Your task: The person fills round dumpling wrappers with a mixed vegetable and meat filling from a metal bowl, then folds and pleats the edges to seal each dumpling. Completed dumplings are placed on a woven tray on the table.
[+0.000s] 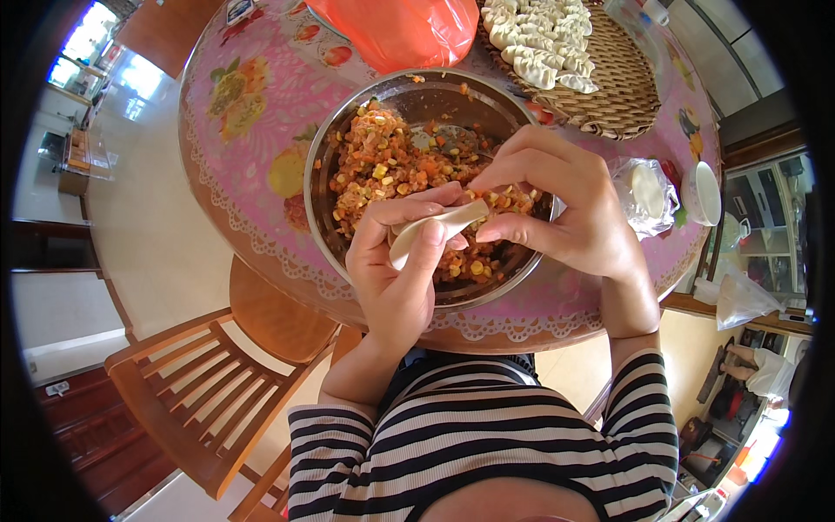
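Note:
My left hand [398,261] pinches a folded dumpling wrapper [440,231] between thumb and fingers, above a wide steel bowl [319,222]. The wrapper is bent over on itself; what lies inside it is hidden. Close to its right end, my right hand [561,202] has thumb and forefinger apart, one on each side of the wrapper's tip, apparently not gripping it. Beneath both hands, the bowl holds chopped filling [378,156] with corn kernels and orange bits. A metal spoon [456,140] rests partly buried in the filling.
Several pleated dumplings [541,39] sit on a woven tray [613,85] at the back right. Round wrappers [647,189] lie in a clear plastic bag beside a white bowl [702,194]. A red plastic bag [404,32] stands behind the steel bowl. A wooden chair [196,391] is at left.

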{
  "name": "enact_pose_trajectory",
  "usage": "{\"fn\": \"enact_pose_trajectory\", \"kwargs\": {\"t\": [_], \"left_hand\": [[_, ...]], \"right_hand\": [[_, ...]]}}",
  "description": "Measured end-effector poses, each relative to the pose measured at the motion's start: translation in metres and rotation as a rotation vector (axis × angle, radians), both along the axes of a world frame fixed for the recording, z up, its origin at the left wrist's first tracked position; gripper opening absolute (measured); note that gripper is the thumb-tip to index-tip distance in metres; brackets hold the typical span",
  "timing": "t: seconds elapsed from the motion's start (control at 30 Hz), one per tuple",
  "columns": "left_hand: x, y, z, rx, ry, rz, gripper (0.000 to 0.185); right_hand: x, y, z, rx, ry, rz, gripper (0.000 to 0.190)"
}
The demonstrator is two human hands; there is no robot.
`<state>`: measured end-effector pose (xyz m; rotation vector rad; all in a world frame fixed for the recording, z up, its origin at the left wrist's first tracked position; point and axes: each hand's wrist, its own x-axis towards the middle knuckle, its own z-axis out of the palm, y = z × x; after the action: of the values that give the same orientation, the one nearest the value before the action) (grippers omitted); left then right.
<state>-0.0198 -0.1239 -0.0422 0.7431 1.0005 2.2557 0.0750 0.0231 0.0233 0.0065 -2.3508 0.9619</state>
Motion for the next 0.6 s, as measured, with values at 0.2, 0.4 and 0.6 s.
{"fn": "enact_pose_trajectory", "kwargs": {"t": [0.2, 0.4, 0.6], "left_hand": [[0.0, 0.0, 0.002, 0.017, -0.025, -0.007, 0.016], [-0.001, -0.003, -0.001, -0.034, 0.009, 0.001, 0.016], [-0.001, 0.0, -0.004, -0.054, 0.123, 0.079, 0.014]], "right_hand": [[0.002, 0.005, -0.006, -0.096, -0.112, 0.045, 0.014], [0.0, -0.006, -0.013, -0.398, -0.045, 0.037, 0.009], [0.0, -0.016, -0.009, -0.586, -0.115, 0.039, 0.009]]}}
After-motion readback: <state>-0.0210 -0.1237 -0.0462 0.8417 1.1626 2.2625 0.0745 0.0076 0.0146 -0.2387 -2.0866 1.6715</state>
